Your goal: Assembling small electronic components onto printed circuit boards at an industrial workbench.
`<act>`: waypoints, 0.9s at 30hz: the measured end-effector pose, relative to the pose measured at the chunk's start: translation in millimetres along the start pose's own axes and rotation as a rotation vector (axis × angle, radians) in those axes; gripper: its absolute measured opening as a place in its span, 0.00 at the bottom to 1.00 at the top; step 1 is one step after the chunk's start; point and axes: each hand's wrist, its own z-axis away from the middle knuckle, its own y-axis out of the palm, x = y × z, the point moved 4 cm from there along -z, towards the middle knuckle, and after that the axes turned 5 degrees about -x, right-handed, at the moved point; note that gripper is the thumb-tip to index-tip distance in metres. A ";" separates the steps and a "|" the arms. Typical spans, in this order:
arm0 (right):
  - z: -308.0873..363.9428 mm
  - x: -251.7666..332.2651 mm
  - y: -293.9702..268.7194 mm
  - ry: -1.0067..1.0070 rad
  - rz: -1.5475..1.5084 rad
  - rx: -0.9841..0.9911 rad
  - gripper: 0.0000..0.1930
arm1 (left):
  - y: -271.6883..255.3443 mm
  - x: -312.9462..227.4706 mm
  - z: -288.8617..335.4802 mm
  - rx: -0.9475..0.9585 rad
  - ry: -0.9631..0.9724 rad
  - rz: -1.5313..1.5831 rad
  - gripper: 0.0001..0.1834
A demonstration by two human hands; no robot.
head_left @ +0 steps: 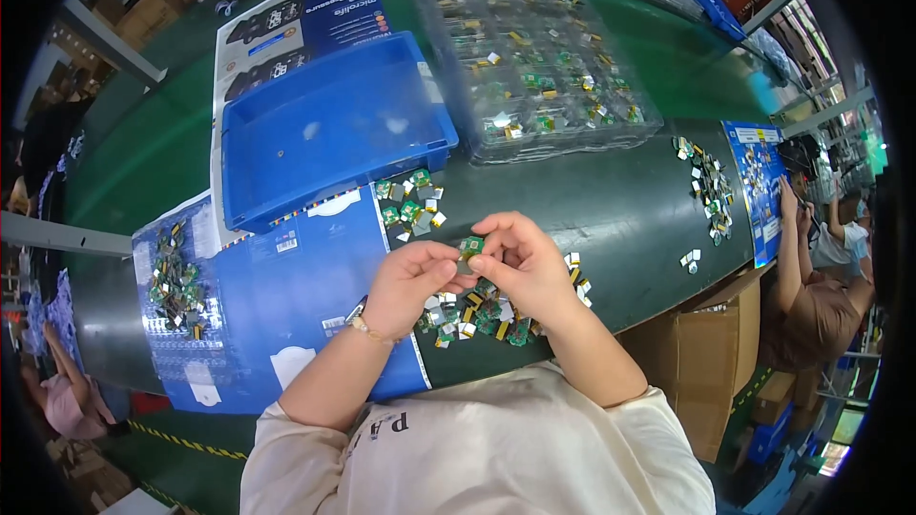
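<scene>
Between my two hands is a small green circuit board [470, 245], raised just over the table. My right hand [525, 267] pinches it between thumb and forefinger. The curled fingers of my left hand [415, 281] close on its left side; the exact grip there is partly hidden. Right below my hands lies a loose heap of similar boards [496, 315] with white and yellow parts. Beyond my left hand, a smaller group of boards [410, 205] is scattered on the dark table.
A blue bin [334, 138] stands on printed blue cardboard [286, 296]. Stacked clear trays [544, 67] hold many boards. More boards lie in a clear tray [176, 277] at left and on the table [706, 191] at right. A cardboard box [701, 353] stands at the table's edge. Co-workers sit around.
</scene>
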 end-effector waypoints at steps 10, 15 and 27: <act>-3.8 29.0 4.9 -0.606 0.633 -0.160 0.06 | -5.3 2.0 -1.7 -0.165 0.095 0.013 0.13; -5.9 31.7 7.0 -0.671 0.750 -0.199 0.07 | -6.4 2.3 -1.3 -0.157 0.165 0.052 0.11; -1.9 29.5 -0.9 -0.758 0.792 -0.248 0.09 | -3.2 5.4 -0.5 -0.188 0.262 -0.059 0.11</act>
